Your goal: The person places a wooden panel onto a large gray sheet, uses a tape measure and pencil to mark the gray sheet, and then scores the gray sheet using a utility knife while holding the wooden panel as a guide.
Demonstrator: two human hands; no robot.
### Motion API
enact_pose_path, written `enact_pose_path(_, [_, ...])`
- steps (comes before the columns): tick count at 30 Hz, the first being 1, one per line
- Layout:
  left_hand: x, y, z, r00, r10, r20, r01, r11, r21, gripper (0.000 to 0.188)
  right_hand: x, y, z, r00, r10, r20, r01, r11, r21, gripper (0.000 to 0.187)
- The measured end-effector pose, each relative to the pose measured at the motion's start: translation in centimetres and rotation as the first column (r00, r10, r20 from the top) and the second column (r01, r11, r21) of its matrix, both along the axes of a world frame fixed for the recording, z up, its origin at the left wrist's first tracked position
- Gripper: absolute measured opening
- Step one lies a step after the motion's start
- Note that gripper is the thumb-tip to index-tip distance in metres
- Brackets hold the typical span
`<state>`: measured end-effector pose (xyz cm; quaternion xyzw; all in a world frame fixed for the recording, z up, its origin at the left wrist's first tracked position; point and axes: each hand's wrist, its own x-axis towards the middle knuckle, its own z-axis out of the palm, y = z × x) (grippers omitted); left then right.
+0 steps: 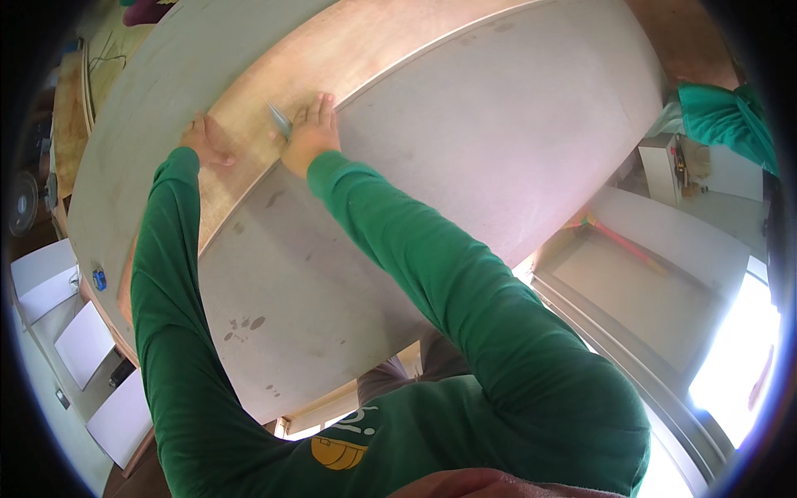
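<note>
A tan wood-coloured sheet (pixel 365 46) runs as a long band across the table, between a grey area on the far side and a large grey panel (pixel 465 124) on the near side. My left hand (pixel 202 143) lies on the sheet's far left edge, thumb stretched out and apart from the fingers. To its right, my right hand (pixel 311 137) rests at the seam between the sheet and the panel. A pointed silvery blade (pixel 280 120) sticks out from that hand over the sheet, its handle hidden in the grip.
Dark smudges mark the grey panel. A small blue object (pixel 100 279) sits at the table's left end. Beyond that end are white panels (pixel 85 344) and a fan (pixel 23 203). Green cloth (pixel 726 120) hangs at the right, above a white cabinet (pixel 662 170).
</note>
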<state>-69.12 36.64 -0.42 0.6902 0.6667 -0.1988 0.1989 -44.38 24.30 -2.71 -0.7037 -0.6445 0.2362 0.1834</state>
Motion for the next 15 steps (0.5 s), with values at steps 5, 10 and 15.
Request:
enact_pose_path(5, [0.7,-0.1,1.0,0.998,0.002,-0.060,-0.001,1.000,0.008,0.136,0.1,0.0,-0.2,0.998,0.019,-0.052,-0.018,0.999,0.028,0.082])
enact_pose_path(10, [1.0,-0.5,1.6,0.996,0.016,-0.085,-0.011,0.998,0.059,0.124,0.0,-0.1,-0.3,0.986,-0.005,-0.165,0.010,1.000,0.029,0.084])
enact_pose_path(15, [1.1,-2.4,3.6,0.990,0.047,-0.131,-0.027,0.988,0.153,0.114,-0.2,-0.6,0.0,0.951,-0.036,-0.307,0.067,0.994,0.089,0.082])
